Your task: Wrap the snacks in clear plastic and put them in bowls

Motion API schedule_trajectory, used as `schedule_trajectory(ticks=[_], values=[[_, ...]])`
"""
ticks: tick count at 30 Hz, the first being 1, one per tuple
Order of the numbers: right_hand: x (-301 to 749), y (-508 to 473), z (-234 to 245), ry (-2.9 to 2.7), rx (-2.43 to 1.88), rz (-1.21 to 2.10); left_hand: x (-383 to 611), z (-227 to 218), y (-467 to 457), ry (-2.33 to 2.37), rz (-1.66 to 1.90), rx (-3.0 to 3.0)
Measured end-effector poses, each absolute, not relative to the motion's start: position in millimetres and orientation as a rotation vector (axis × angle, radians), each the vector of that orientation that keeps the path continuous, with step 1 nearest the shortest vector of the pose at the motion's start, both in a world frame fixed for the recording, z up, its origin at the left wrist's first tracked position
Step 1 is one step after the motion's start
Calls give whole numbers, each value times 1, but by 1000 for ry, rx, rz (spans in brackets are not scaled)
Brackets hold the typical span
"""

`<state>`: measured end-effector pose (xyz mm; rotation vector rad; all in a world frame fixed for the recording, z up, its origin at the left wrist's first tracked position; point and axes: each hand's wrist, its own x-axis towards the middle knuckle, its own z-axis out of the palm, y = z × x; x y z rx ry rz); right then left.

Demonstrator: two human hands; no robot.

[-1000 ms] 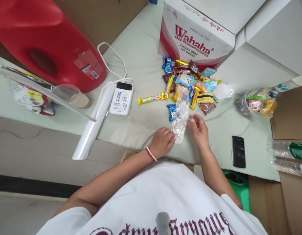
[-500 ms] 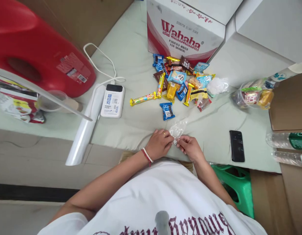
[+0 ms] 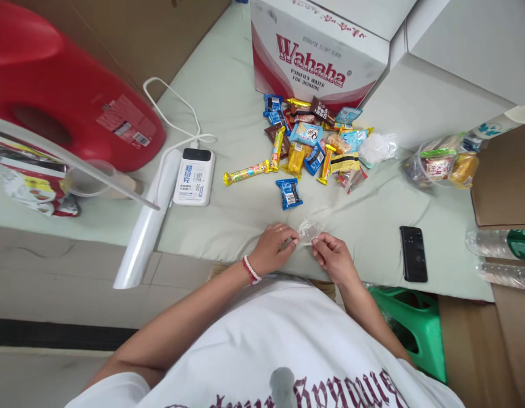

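Note:
Between my hands, close to the table's front edge, is a clear plastic bag (image 3: 310,229). My left hand (image 3: 274,247) pinches one side of its near edge, and my right hand (image 3: 333,255) pinches the other side between thumb and forefinger. The bag looks empty and crumpled. Just beyond it lies a blue-wrapped snack (image 3: 289,194). Farther back is a loose heap of wrapped snacks (image 3: 305,134) in blue, yellow and brown, with a yellow stick-shaped packet (image 3: 245,173) at its left. A crumpled wad of clear plastic (image 3: 376,148) sits at the heap's right side.
A Wahaha water carton (image 3: 313,62) stands behind the snacks. To the left are a white power bank (image 3: 194,177) with a cable and a big red jug (image 3: 75,96). On the right lie a black phone (image 3: 413,254) and a plastic cup of snacks (image 3: 436,164). Below is a green stool (image 3: 419,328).
The near edge of the bag has been spread sideways, with my hands a little farther apart. The bag now lies lower and shorter than before, when it stretched farther up the table.

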<state>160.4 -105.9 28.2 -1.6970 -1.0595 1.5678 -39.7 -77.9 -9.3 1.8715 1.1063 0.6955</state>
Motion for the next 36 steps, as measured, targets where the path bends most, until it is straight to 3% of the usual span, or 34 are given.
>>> schedule_trajectory(ticks=[5, 11, 18, 24, 30, 36], values=[[161, -116, 45, -1962, -1729, 1111, -27, 8, -71, 1227, 863, 1638], [150, -125, 44, -2223, -1740, 999, 18, 11, -33, 1386, 649, 1666], [184, -145, 32, -1975, -1818, 1210, 40, 5, -14, 1356, 268, 1757], [226, -142, 53, -1399, -1950, 1129, 38, 21, -43, 1461, 421, 1961], [198, -87, 41, -1121, -1682, 1269, 39, 30, -74, 1336, 440, 2222], [181, -74, 22, -986, -1598, 1313, 29, 17, -70, 1350, 670, 1723]])
